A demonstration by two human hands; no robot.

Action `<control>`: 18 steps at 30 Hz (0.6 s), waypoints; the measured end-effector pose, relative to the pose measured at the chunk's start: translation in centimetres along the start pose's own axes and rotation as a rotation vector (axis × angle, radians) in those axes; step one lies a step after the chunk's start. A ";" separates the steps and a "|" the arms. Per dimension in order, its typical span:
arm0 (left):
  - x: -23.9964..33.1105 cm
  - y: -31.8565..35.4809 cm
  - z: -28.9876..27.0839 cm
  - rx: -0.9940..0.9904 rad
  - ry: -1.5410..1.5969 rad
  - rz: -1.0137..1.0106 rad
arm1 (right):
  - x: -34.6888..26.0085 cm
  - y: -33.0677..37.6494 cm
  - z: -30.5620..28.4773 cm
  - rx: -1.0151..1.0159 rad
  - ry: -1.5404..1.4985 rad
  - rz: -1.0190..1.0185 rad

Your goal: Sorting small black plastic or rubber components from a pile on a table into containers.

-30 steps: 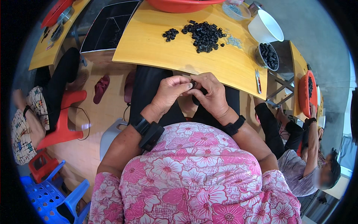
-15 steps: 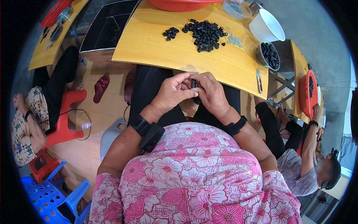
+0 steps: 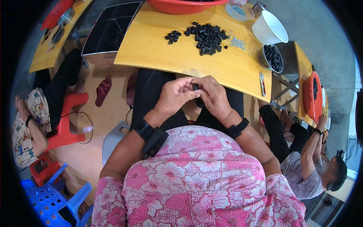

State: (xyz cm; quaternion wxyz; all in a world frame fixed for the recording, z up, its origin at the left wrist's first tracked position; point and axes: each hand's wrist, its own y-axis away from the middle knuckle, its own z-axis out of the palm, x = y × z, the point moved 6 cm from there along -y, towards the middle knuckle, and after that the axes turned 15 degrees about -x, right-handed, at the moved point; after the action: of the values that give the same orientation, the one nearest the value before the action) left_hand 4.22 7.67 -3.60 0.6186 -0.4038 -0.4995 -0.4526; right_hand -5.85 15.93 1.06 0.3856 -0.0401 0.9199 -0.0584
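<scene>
Over my lap, just off the table's near edge, my left hand (image 3: 174,94) and my right hand (image 3: 213,95) meet with fingers curled together. Between them they pinch a small black plastic part (image 3: 195,87), mostly hidden by the fingers. Ahead on the yellow table (image 3: 151,49) lies a big heap of small black parts (image 3: 208,38), with a smaller black cluster (image 3: 173,37) to its left. Beside the heap's right side is a scatter of small clear pieces (image 3: 238,43).
A red basin (image 3: 185,8) stands at the table's far edge. To the right are a white bowl (image 3: 270,27), a clear tub of black parts (image 3: 272,57) and red-handled snips (image 3: 262,84). One person sits left (image 3: 32,125), another right (image 3: 302,170). A blue chair (image 3: 51,204) stands lower left.
The black part now shows less between my fingers, which have closed further over it. My hands stay in nearly the same place.
</scene>
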 end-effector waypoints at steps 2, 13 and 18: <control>-0.2 -0.2 0.1 -0.008 0.057 0.006 | 0.0 -0.1 -0.2 0.027 -0.004 -0.025; -1.8 0.2 -0.2 -0.042 0.144 -0.070 | 0.9 0.6 -3.9 0.127 0.106 0.160; -2.1 -0.1 0.0 -0.065 0.180 -0.082 | 2.7 3.5 -12.1 0.437 0.192 0.226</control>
State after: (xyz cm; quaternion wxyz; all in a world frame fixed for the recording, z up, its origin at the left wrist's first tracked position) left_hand 3.88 7.98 -5.69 0.6285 -0.3604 -0.4432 -0.5279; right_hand -16.47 20.04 7.07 0.3001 0.1527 0.9165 -0.2158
